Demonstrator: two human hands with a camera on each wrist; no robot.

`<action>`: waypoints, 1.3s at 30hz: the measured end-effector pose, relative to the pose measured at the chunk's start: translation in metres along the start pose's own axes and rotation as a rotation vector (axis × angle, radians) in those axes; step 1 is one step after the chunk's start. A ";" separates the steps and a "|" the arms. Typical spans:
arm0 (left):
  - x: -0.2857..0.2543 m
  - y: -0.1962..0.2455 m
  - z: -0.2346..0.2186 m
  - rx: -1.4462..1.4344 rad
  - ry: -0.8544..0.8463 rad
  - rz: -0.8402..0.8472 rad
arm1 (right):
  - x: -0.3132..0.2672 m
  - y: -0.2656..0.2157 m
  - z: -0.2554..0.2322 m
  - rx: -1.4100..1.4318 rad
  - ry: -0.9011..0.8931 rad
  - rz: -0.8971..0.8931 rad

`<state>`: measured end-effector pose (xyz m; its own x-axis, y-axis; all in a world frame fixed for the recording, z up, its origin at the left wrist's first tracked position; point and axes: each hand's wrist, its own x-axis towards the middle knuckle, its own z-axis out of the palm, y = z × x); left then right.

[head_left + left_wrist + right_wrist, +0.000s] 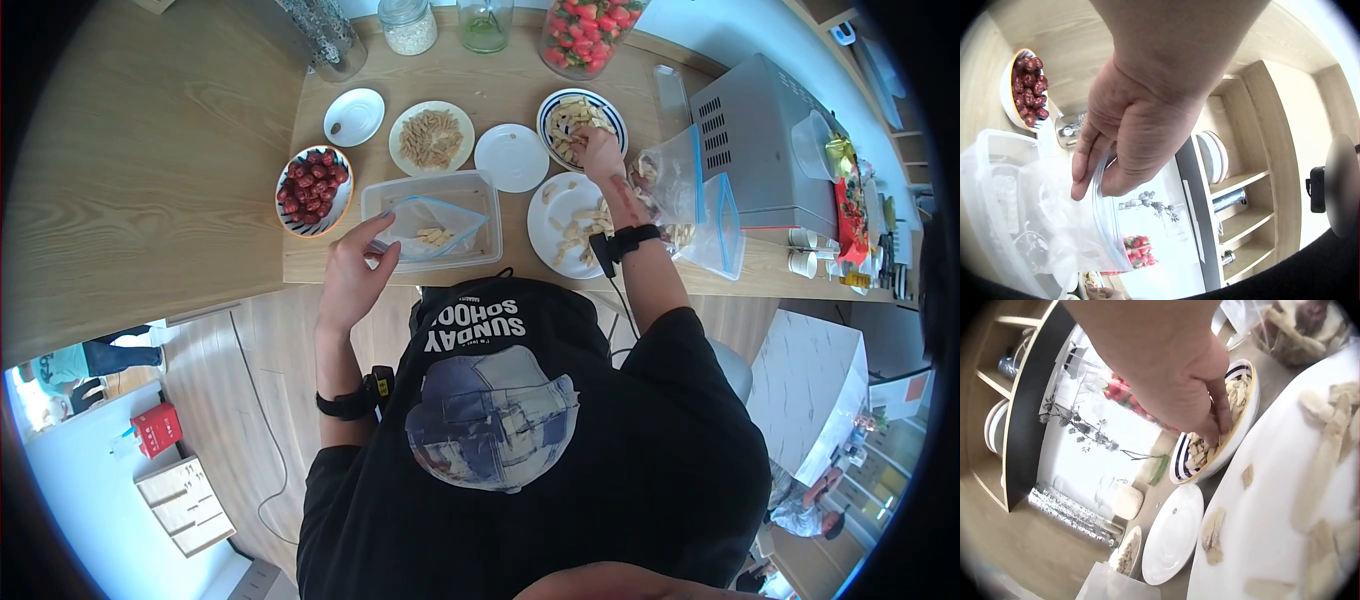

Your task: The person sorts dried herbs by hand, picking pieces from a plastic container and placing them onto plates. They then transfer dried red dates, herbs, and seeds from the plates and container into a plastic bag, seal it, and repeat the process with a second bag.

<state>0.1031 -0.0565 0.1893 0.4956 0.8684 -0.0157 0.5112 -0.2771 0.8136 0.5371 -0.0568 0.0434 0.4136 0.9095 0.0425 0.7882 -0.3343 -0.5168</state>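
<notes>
My left hand (352, 272) pinches the edge of a clear zip bag (455, 222) between thumb and fingers. A few pale pieces (434, 237) lie inside the bag, which rests over a clear plastic box (374, 193). My right hand (602, 158) reaches into a blue-striped bowl (1234, 445) of pale dried root pieces (570, 120), its thumb and fingers pinching among them; the fingertips are partly hidden. Below that wrist, a white plate (540, 225) carries longer pale root strips (1330, 453).
A bowl of red dates (314, 186) stands at the left. Behind the box are a small dish (366, 105), a plate of pale slices (431, 138) and a white plate (512, 158). Filled zip bags (676, 180) lie right, beside a grey appliance (765, 140). Jars line the back.
</notes>
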 end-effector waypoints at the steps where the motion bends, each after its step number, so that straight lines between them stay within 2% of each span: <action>1: 0.000 -0.001 0.000 -0.010 0.002 0.003 | 0.000 0.001 0.001 0.013 0.007 -0.003; 9: 0.002 0.002 -0.001 -0.011 -0.010 0.000 | 0.001 0.003 -0.004 0.076 0.016 0.047; 18: 0.005 0.001 -0.002 -0.041 -0.030 -0.039 | 0.000 -0.008 -0.026 0.047 0.101 -0.032; 20: 0.005 0.005 -0.003 -0.039 -0.049 -0.037 | 0.000 -0.010 -0.029 0.139 0.152 -0.061; 26: 0.006 0.003 -0.003 -0.086 -0.067 -0.083 | 0.001 -0.020 -0.033 0.168 0.209 -0.125; 28: 0.007 0.006 -0.002 -0.086 -0.072 -0.083 | -0.003 -0.045 -0.050 0.132 0.164 -0.134; 30: 0.006 0.007 -0.002 -0.082 -0.073 -0.089 | -0.010 -0.070 -0.062 0.339 0.186 -0.248; 31: 0.007 0.008 -0.002 -0.075 -0.071 -0.083 | -0.014 -0.086 -0.067 0.343 0.184 -0.246; 35: 0.008 0.007 -0.001 -0.069 -0.074 -0.074 | -0.045 -0.164 -0.089 0.658 0.044 -0.489; 37: 0.008 0.009 0.000 -0.074 -0.075 -0.082 | -0.065 -0.197 -0.097 0.705 -0.122 -0.584; 39: 0.008 0.010 0.000 -0.078 -0.075 -0.092 | -0.076 -0.216 -0.084 0.695 -0.201 -0.734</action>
<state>0.1124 -0.0524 0.1978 0.5021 0.8545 -0.1330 0.5019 -0.1627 0.8495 0.3733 -0.0747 0.2235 -0.1976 0.8778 0.4364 0.3517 0.4790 -0.8043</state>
